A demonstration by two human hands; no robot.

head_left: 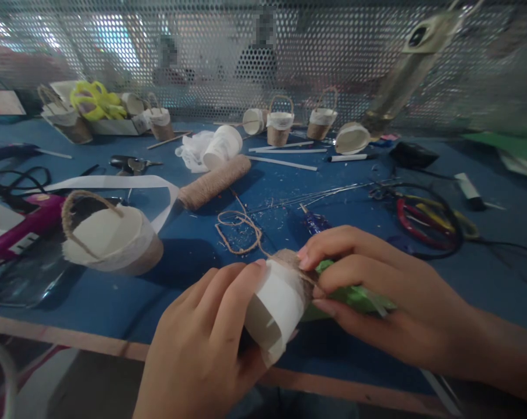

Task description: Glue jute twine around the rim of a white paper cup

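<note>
My left hand [206, 326] is wrapped round a white paper cup [281, 297], whose open mouth tilts down toward me. Brown twine [289, 259] covers the base end of the cup. The fingertips of my right hand [372, 279] pinch the twine against the cup's wrapped side. From there a loose strand [239, 231] runs back over the table toward a twine roll [215, 181]. Something green and crinkled [355, 295] lies under my right hand, partly hidden by it. A finished-looking cup basket [115, 238] with a twine handle leans to the left.
A magenta glue gun [28, 227] lies at the left. Several small twine baskets [280, 125] line the back by the perforated metal screen [202, 52]. White ribbon [119, 182], white sticks [285, 163], yellow scissors [98, 99] and red-handled scissors [420, 224] lie about the blue table [180, 250].
</note>
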